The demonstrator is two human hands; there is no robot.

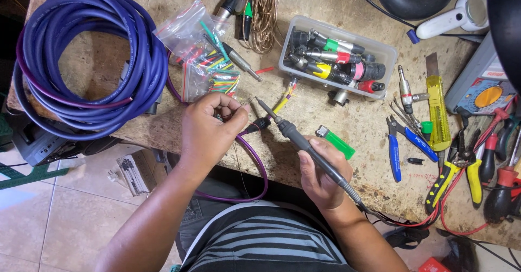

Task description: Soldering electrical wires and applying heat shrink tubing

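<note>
Striped shirt; cluttered stone workbench, tiled floor.

A single head-worn camera looks almost straight down from above the person's own chest, facing away from the body across the workbench; the bench's near edge runs slantwise through the middle of the frame, with tiled floor showing below it at the lower left. The view sits close, within arm's reach of the bench; its far edge lies outside the frame; there is no second view to share ground.
</note>
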